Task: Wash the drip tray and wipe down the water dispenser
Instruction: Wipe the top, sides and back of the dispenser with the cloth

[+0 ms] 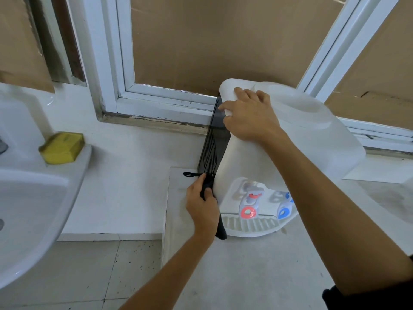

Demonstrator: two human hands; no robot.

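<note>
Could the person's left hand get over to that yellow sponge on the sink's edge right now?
Probably not at once. The left hand is shut on a dark cloth against the water dispenser. The path to the yellow sponge on the sink looks open, so it could after letting go.

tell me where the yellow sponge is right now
The sponge sits at the left of the head view, on the back ledge of the white sink, well left of the water dispenser.
</note>
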